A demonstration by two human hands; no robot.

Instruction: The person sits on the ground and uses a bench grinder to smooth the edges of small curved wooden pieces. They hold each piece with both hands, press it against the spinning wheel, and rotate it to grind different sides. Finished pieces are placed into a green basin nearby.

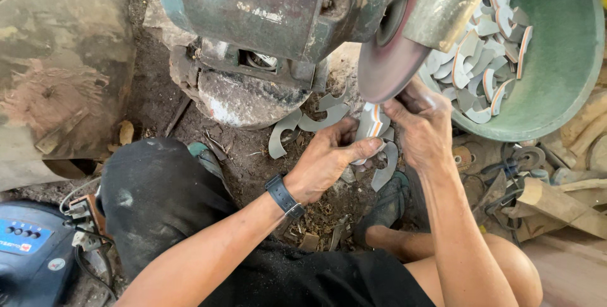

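Squatting over littered dirt floor (253, 161); green bowl (569, 60) of cut pieces at right. Left hand (325, 158) and right hand (420, 123) both pinch one curved grey piece with orange-white edge (374, 123), held just under the grinding disc (392, 48) on the worn green motor (265, 3).

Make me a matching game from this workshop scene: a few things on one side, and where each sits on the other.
Things:
1. grinding disc
2. green basin
3. wristwatch
4. blue device

Places:
A. bottom left corner
B. on the left hand's wrist
C. top right, holding curved cut pieces
D. just above both hands

Pairs: 1-D, 2-C, 3-B, 4-A
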